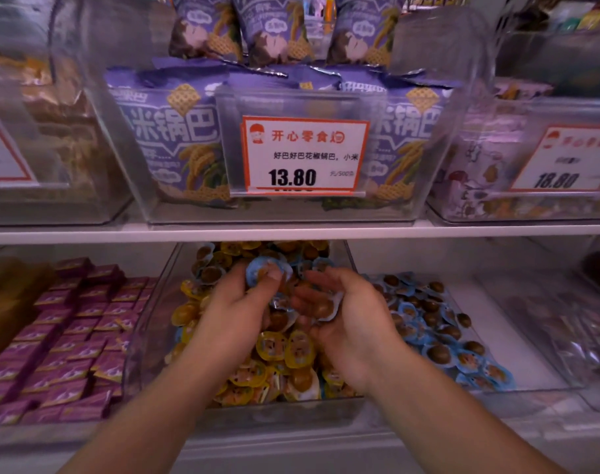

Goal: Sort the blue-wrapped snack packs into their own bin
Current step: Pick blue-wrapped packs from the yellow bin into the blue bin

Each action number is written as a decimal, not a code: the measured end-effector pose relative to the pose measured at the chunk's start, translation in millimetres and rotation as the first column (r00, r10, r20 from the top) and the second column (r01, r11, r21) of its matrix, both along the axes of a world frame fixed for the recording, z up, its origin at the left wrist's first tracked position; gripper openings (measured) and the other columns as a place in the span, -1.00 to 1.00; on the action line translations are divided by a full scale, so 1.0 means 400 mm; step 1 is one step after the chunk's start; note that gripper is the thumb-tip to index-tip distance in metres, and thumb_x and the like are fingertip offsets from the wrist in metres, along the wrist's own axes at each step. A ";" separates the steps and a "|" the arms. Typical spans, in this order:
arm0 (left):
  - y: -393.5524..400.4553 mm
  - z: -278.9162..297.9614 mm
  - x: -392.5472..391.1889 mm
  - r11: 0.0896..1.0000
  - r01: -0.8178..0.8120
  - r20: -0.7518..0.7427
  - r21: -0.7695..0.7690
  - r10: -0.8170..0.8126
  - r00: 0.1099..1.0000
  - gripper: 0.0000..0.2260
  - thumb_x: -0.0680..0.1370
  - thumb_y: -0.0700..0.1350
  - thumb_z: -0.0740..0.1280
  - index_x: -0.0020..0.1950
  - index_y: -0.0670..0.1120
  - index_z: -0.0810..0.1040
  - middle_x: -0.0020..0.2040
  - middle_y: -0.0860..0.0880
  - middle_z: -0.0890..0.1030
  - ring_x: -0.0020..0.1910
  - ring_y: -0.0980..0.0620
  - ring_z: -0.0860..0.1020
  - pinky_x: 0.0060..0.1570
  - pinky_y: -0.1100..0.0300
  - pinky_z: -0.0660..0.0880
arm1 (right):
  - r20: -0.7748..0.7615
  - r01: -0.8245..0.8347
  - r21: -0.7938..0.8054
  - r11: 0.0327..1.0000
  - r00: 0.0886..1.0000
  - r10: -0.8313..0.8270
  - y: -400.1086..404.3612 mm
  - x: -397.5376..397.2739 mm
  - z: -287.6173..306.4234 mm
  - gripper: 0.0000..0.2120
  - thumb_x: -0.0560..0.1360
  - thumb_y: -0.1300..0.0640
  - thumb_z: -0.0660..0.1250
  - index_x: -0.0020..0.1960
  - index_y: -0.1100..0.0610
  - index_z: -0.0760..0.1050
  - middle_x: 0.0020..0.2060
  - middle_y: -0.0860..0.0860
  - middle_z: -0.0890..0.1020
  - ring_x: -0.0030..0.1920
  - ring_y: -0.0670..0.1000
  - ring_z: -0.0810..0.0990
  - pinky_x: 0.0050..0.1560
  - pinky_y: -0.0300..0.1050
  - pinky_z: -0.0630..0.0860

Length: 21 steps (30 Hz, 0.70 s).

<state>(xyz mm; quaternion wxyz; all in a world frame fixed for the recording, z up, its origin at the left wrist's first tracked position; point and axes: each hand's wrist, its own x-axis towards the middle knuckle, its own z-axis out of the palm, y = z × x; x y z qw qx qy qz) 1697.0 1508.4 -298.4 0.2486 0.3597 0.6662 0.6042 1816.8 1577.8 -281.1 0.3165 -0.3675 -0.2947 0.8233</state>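
Blue-wrapped snack pack [268, 271] pinched in left hand [238, 309], right hand [346, 313] cupping more

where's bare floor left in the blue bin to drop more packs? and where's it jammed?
Blue bin: bare white floor right of the blue packs, up to its right wall. Crowded: the mixed middle bin, heaped with yellow packs under left hand and right hand; the purple boxes fill the left bin.
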 end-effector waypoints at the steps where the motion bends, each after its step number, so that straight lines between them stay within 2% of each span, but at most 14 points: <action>1: -0.004 -0.005 0.014 0.999 0.030 -0.118 0.037 -0.026 0.993 -0.88 0.61 0.05 0.29 0.02 0.04 0.56 -0.35 0.11 0.59 -0.37 0.25 0.54 -0.37 0.40 0.42 | -0.019 -0.054 -0.012 0.998 0.998 0.053 -0.005 -0.002 0.001 -0.62 0.60 -0.01 0.20 0.17 0.28 0.57 -0.11 0.21 0.65 -0.19 0.10 0.63 -0.31 -0.14 0.54; 2: -0.008 -0.013 0.029 0.997 0.066 -0.264 0.033 -0.055 0.963 -0.87 0.62 0.07 0.27 0.09 0.08 0.55 -0.19 0.17 0.64 -0.20 0.26 0.59 -0.22 0.38 0.47 | -0.044 -0.107 -0.022 0.994 0.993 0.106 -0.011 -0.005 0.003 -0.55 0.60 -0.07 0.19 0.21 0.27 0.57 -0.02 0.23 0.67 -0.08 0.12 0.65 -0.19 -0.10 0.59; 4: -0.013 -0.034 0.053 0.996 0.087 -0.580 -0.033 -0.090 0.810 -0.77 0.61 0.10 0.21 0.23 0.12 0.49 0.08 0.19 0.58 0.06 0.18 0.55 0.05 0.24 0.44 | -0.102 -0.162 -0.039 0.986 0.982 0.158 -0.024 -0.007 0.008 -0.50 0.57 -0.14 0.24 0.21 0.26 0.60 0.09 0.22 0.68 0.08 0.12 0.67 0.07 -0.04 0.59; 5: -0.013 -0.041 0.061 0.997 0.062 -0.685 -0.053 -0.081 0.724 -0.73 0.60 0.10 0.18 0.26 0.10 0.46 0.14 0.15 0.54 0.08 0.13 0.50 0.08 0.21 0.38 | -0.124 -0.170 -0.037 0.985 0.979 0.164 -0.029 -0.007 0.011 -0.52 0.55 -0.14 0.27 0.16 0.25 0.64 0.07 0.20 0.69 0.09 0.10 0.68 0.09 -0.07 0.59; 6: -0.012 -0.041 0.069 0.998 0.033 -0.739 -0.059 -0.065 0.670 -0.72 0.61 0.10 0.15 0.28 0.08 0.44 0.14 0.11 0.50 0.06 0.09 0.45 0.04 0.21 0.31 | -0.128 -0.170 -0.021 0.985 0.978 0.166 -0.034 -0.006 0.013 -0.57 0.54 -0.13 0.30 0.07 0.22 0.69 0.03 0.18 0.71 0.05 0.08 0.70 0.03 -0.11 0.61; 8: -0.010 -0.035 0.083 0.999 0.007 -0.773 -0.042 -0.037 0.634 -0.67 0.59 0.08 0.11 0.29 -0.01 0.41 0.10 0.04 0.46 0.01 0.04 0.38 -0.02 0.20 0.25 | -0.099 -0.181 0.016 0.983 0.978 0.182 -0.042 0.000 0.013 -0.62 0.56 -0.10 0.29 -0.09 0.17 0.74 -0.06 0.13 0.73 -0.05 0.02 0.73 -0.15 -0.19 0.62; 9: -0.010 -0.031 0.087 1.000 0.004 -0.783 -0.026 -0.023 0.622 -0.65 0.58 0.06 0.11 0.29 -0.05 0.40 0.08 0.00 0.45 0.01 0.01 0.37 -0.02 0.16 0.27 | -0.079 -0.200 0.025 0.979 0.976 0.202 -0.044 0.003 0.012 -0.61 0.58 -0.10 0.27 -0.12 0.14 0.74 -0.08 0.10 0.74 -0.06 0.00 0.73 -0.17 -0.22 0.62; 12: -0.010 -0.019 0.096 0.998 -0.025 -0.829 -0.053 -0.030 0.558 -0.56 0.55 0.05 0.10 0.35 -0.13 0.37 0.13 -0.09 0.45 0.06 -0.10 0.38 0.04 0.01 0.32 | -0.037 -0.225 0.015 0.974 0.974 0.225 -0.041 0.016 0.005 -0.60 0.56 -0.15 0.27 0.10 0.12 0.69 0.04 0.08 0.72 0.09 0.00 0.68 0.15 -0.14 0.56; 15: -0.006 -0.002 0.098 0.983 -0.030 -0.870 -0.183 -0.148 0.469 -0.40 0.51 0.15 0.08 0.45 -0.17 0.32 0.31 -0.14 0.41 0.30 -0.18 0.33 0.37 -0.15 0.26 | -0.040 -0.194 0.053 0.980 0.980 0.196 -0.027 0.036 0.005 -0.69 0.55 -0.04 0.32 0.18 0.08 0.65 0.09 0.09 0.70 0.16 0.05 0.65 0.25 -0.03 0.52; 16: -0.005 0.003 0.098 0.977 -0.015 -0.863 -0.211 -0.179 0.472 -0.34 0.50 0.20 0.07 0.50 -0.16 0.27 0.37 -0.14 0.36 0.38 -0.17 0.27 0.44 -0.18 0.20 | -0.039 -0.173 0.086 0.981 0.983 0.177 -0.020 0.044 0.005 -0.73 0.55 0.05 0.33 0.18 0.10 0.64 0.09 0.12 0.70 0.14 0.07 0.65 0.20 -0.02 0.56; 18: -0.005 0.007 0.096 0.972 0.055 -0.818 -0.229 -0.223 0.531 -0.24 0.48 0.31 0.03 0.59 -0.06 0.09 0.50 -0.06 0.21 0.50 -0.06 0.11 0.51 -0.06 0.09 | -0.026 -0.113 0.169 0.979 0.993 0.119 -0.001 0.063 0.002 -0.76 0.52 0.24 0.34 0.18 0.17 0.62 0.03 0.19 0.70 -0.04 0.08 0.69 -0.14 -0.08 0.63; 19: -0.005 0.004 0.095 0.967 0.122 -0.779 -0.224 -0.253 0.573 -0.23 0.48 0.39 -0.01 0.60 0.06 -0.05 0.54 0.05 0.10 0.54 0.04 0.02 0.52 0.05 0.03 | -0.023 -0.075 0.196 0.978 0.996 0.081 0.012 0.075 0.003 -0.76 0.51 0.31 0.33 0.16 0.21 0.60 -0.04 0.20 0.69 -0.17 0.07 0.68 -0.32 -0.13 0.58; 21: -0.006 -0.008 0.093 0.950 0.239 -0.709 -0.202 -0.310 0.633 -0.26 0.46 0.50 -0.08 0.54 0.26 -0.22 0.55 0.23 -0.01 0.55 0.19 -0.05 0.48 0.16 0.02 | -0.025 0.003 0.221 0.975 1.000 0.003 0.054 0.104 0.010 -0.82 0.49 0.36 0.30 0.06 0.27 0.59 -0.14 0.25 0.67 -0.33 0.07 0.62 -0.48 -0.19 0.47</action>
